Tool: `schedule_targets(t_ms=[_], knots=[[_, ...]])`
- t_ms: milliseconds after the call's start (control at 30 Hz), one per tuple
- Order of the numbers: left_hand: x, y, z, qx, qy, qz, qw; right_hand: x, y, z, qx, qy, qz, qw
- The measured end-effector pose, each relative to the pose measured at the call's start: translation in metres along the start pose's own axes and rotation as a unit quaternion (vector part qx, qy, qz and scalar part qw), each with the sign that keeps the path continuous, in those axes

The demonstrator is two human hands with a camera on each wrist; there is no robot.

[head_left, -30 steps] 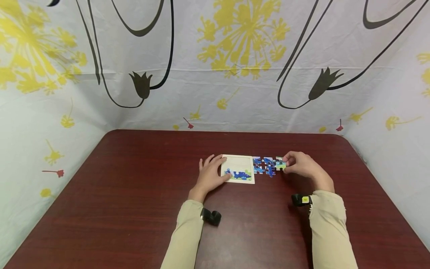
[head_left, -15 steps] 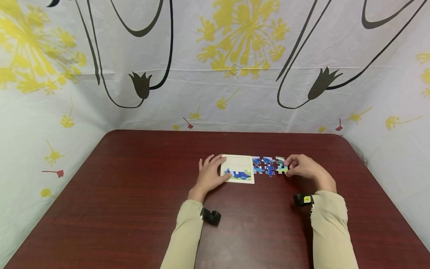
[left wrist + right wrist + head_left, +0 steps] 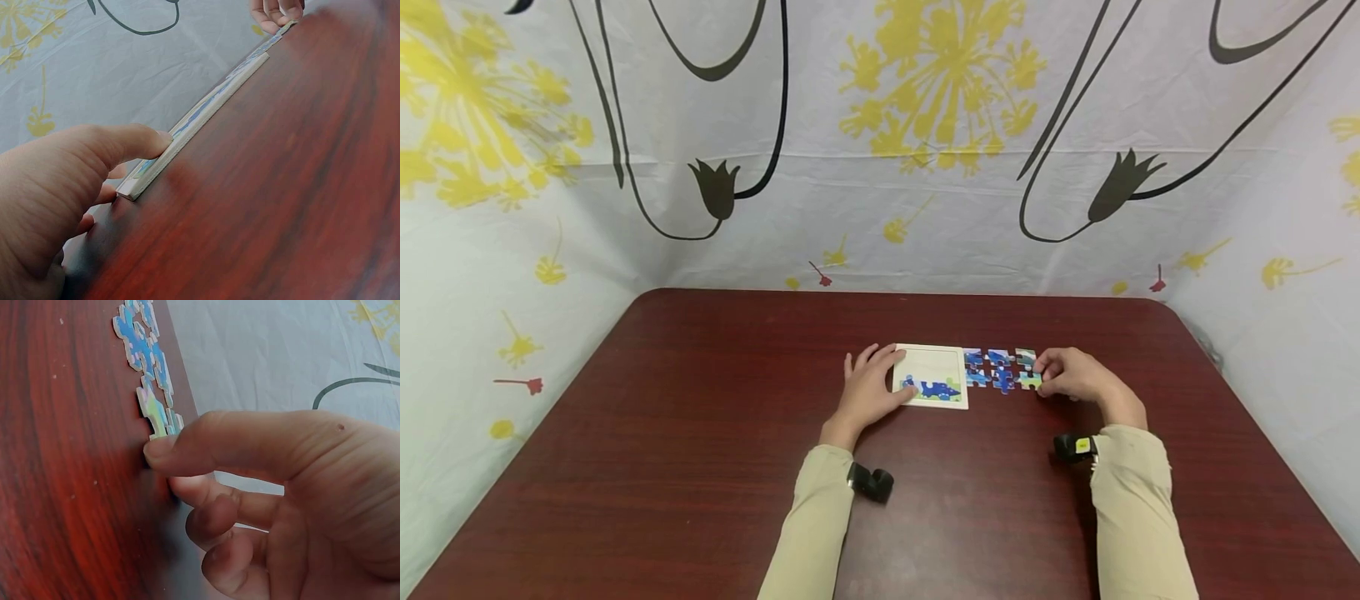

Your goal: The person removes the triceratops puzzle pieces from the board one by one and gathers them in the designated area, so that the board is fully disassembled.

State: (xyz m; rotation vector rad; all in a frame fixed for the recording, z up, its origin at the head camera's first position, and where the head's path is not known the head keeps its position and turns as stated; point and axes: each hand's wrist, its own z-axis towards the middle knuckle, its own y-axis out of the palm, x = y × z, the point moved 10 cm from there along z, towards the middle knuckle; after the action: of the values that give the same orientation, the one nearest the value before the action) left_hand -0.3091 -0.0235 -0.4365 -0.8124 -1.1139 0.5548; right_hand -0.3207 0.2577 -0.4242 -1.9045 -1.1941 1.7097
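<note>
On the table lies a pale wooden puzzle tray [image 3: 927, 365], with blue and green picture pieces [image 3: 938, 391] along its near side. My left hand [image 3: 870, 390] holds the tray at its left side, the thumb on the near-left rim in the left wrist view and the fingers at the far-left corner. To the tray's right, several loose blue jigsaw pieces [image 3: 1002, 379] lie flat in two rows. At the right end of the near row, my right thumb and forefinger pinch the edge of a green jigsaw piece [image 3: 156, 415]; my right hand [image 3: 1077, 375] has its other fingers curled beneath.
Another greenish piece [image 3: 1025, 357] lies just beyond the pinched one. The dark red-brown table [image 3: 737, 433] reaches out on both sides and in front. Behind it hangs a white cloth [image 3: 820, 208] with yellow and dark flower prints.
My right hand has drawn the green piece a little to the right and nearer, widening the gap to the blue pieces, and has since edged slightly back left. The left hand stays put.
</note>
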Motion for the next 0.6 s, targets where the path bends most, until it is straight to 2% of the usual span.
schedule_targets(t_ms=[233,333,500,600], knots=[[-0.001,0.001,0.001,-0.003,-0.003,0.004,1.0000,0.002,0.001,0.001,0.000,0.005,0.010,1.000],[-0.001,0.001,0.001,-0.001,-0.002,0.005,1.0000,0.000,-0.002,0.000,0.012,0.006,0.014,1.000],[0.000,0.000,0.001,0.001,0.001,0.000,1.0000,-0.022,-0.010,-0.002,0.052,-0.040,-0.009,0.998],[0.000,-0.001,0.000,0.001,0.001,0.000,1.0000,-0.044,-0.004,-0.002,0.054,-0.060,-0.026,0.996]])
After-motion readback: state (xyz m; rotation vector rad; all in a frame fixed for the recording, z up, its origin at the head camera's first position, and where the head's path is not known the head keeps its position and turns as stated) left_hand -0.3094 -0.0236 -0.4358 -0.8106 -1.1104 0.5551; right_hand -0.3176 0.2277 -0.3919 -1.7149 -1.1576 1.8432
